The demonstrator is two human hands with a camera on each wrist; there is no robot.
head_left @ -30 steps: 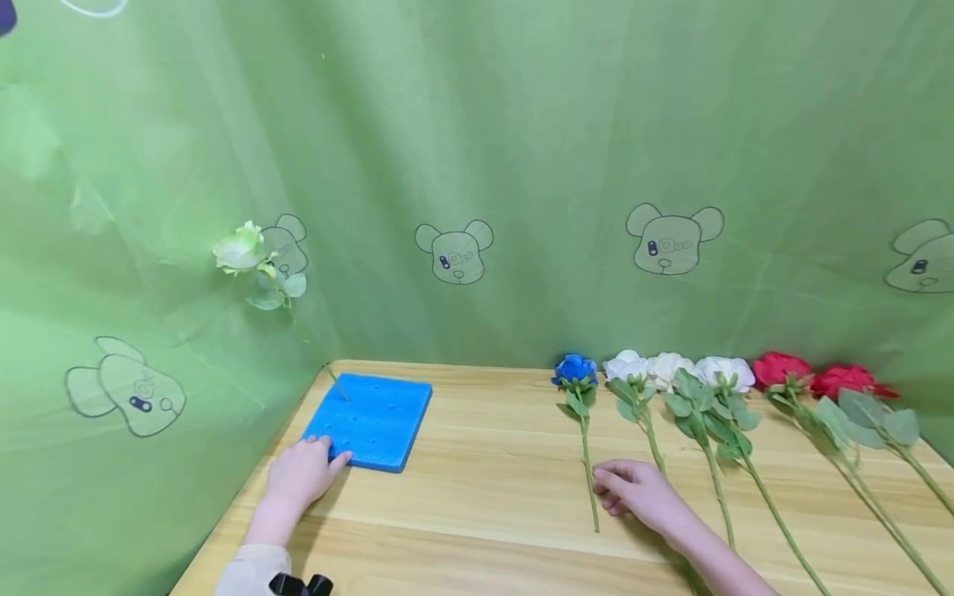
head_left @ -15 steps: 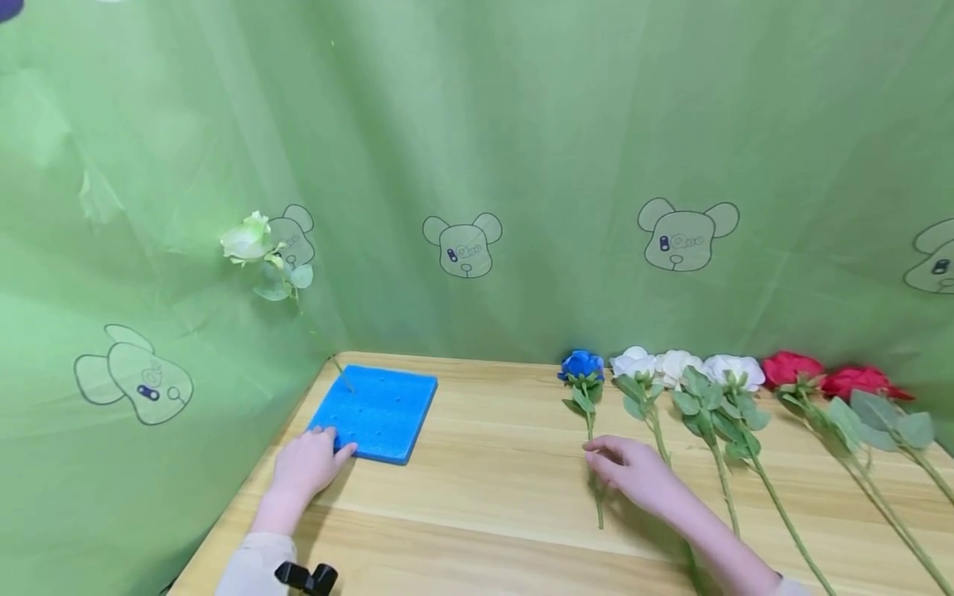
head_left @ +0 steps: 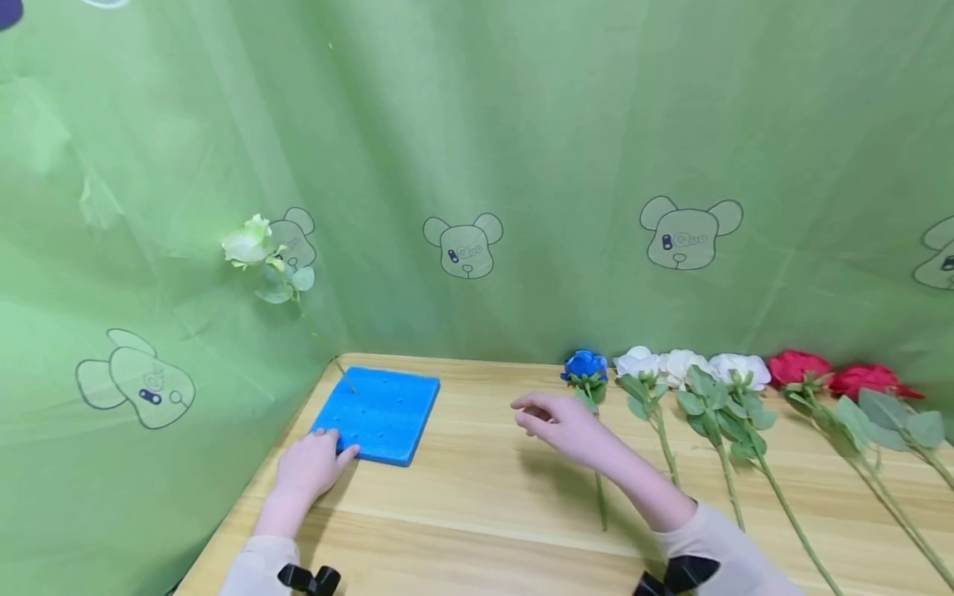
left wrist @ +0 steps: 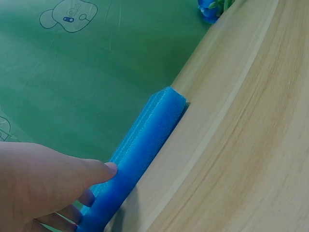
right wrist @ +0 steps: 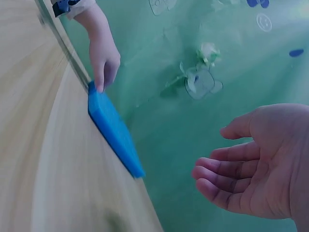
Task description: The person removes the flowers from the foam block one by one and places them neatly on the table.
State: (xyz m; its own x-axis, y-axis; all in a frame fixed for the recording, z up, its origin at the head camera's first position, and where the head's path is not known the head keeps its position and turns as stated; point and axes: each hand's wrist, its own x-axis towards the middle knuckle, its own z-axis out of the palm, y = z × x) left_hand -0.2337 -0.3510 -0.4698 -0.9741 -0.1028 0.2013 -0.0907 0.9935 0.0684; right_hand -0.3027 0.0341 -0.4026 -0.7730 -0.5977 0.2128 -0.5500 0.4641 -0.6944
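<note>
In the head view, my left hand (head_left: pixel 309 463) holds the near left corner of a blue foam board (head_left: pixel 387 414). The thumb (left wrist: pixel 108 169) lies along its near edge in the left wrist view, with the other fingers partly hidden. One pale green-white rose (head_left: pixel 249 242) stands tilted, its stem in the board's far left part. My right hand (head_left: pixel 566 426), fingers loosely bent, is raised above the table and holds nothing. Beneath and beside it lies a blue rose (head_left: pixel 585 366), its stem partly covered by the hand.
White roses (head_left: pixel 637 362) and red roses (head_left: pixel 799 368) lie in a row on the right of the wooden table (head_left: pixel 477 513), blooms toward the back. A green curtain (head_left: pixel 551 124) hangs behind and along the left side.
My right hand has moved away from the blue rose's stem, up and to the left. That rose still lies on the table. The left hand stays at the foam board.
</note>
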